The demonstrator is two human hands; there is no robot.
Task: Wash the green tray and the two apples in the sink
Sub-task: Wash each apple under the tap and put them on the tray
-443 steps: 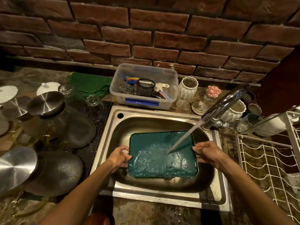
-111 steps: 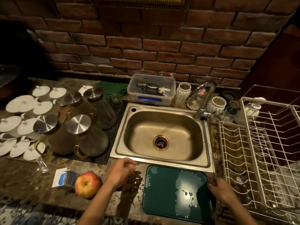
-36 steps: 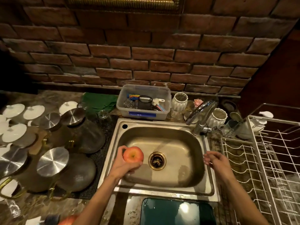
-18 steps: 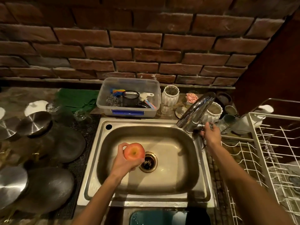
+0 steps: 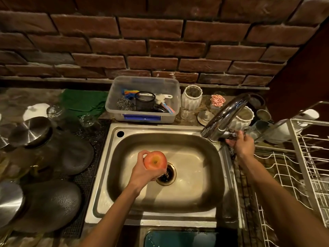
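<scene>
- Head view: the left hand (image 5: 142, 172) holds an apple (image 5: 155, 160) over the sink (image 5: 179, 213), its fingers (image 5: 142, 154) curled around the fruit, just beside the drain (image 5: 167, 174).
- The right hand (image 5: 241, 145) is at the faucet (image 5: 225, 115) base; its fingers (image 5: 238, 135) pinch the small handle.
- The green tray (image 5: 179, 238) lies on the tabletop (image 5: 247, 202) nearer the person than both hands, touching neither.
- No water stream shows below the spout.
</scene>
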